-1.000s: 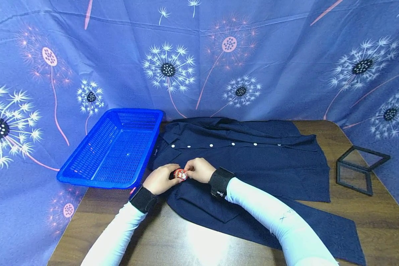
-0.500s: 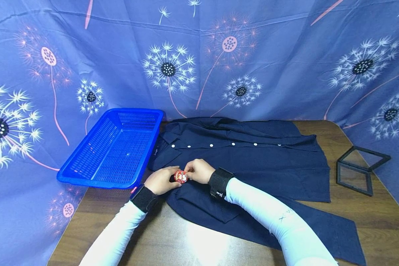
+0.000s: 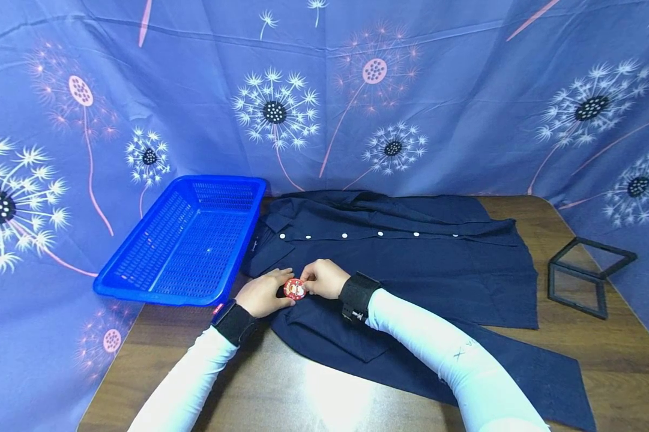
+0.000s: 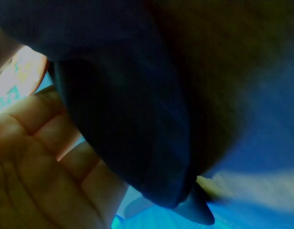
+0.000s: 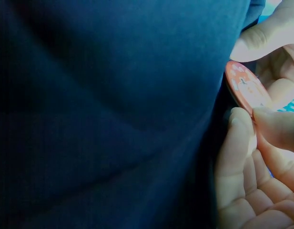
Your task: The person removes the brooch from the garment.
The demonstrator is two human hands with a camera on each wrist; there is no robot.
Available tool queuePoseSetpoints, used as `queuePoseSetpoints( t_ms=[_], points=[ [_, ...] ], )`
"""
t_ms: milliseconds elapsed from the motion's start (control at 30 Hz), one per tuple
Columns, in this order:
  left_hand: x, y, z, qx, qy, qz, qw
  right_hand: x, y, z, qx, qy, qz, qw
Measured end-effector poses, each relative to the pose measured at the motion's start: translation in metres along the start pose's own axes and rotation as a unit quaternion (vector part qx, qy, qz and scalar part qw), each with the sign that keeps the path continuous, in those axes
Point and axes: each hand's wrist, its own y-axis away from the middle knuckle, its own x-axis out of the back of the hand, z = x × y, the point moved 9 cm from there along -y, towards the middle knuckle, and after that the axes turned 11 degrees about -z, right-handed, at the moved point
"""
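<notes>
A round red pin badge [image 3: 294, 288] with a printed cartoon picture lies face up over the upper front of a dark navy shirt [image 3: 464, 273]. My right hand [image 3: 326, 279] pinches the badge's right edge between thumb and index finger, as the right wrist view also shows. On the badge's left, my left hand [image 3: 260, 293] rests on the shirt, its thumb and fingers spread around the badge. The left thumb [image 5: 254, 43] comes close to the badge's rim in the right wrist view. Cloth hides some left fingers in the left wrist view. The badge's back is hidden.
A blue plastic basket [image 3: 101, 287] stands left of the shirt, close to the left hand. Two joined black frames [image 3: 577, 275] with clear panes lie at the right. A patterned blue cloth [image 3: 459, 102] hangs behind the wooden table [image 3: 248, 390].
The badge has shifted slightly down and turned its face more upward. The left thumb has moved down off its lower edge, while the right hand keeps its pinch and stays almost in place.
</notes>
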Motion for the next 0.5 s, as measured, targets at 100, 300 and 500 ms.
queuePoseSetpoints(
  t_ms=[100, 300, 500],
  points=[
    [-0.0017, -0.0013, -0.0011, -0.001, -0.003, -0.006, 1.0, -0.0003, 0.0001, 0.0016, -0.002, -0.011, -0.005, 0.9999],
    [-0.005, -0.0015, -0.0062, 0.013, -0.006, -0.018, 0.9997, -0.0008, 0.0004, 0.0029, -0.005, -0.021, -0.015, 0.9997],
    [-0.0074, -0.0023, -0.0096, 0.013, -0.006, -0.023, 0.9996, -0.0019, 0.0002, 0.0033, -0.005, -0.021, -0.023, 0.9995]
  ],
)
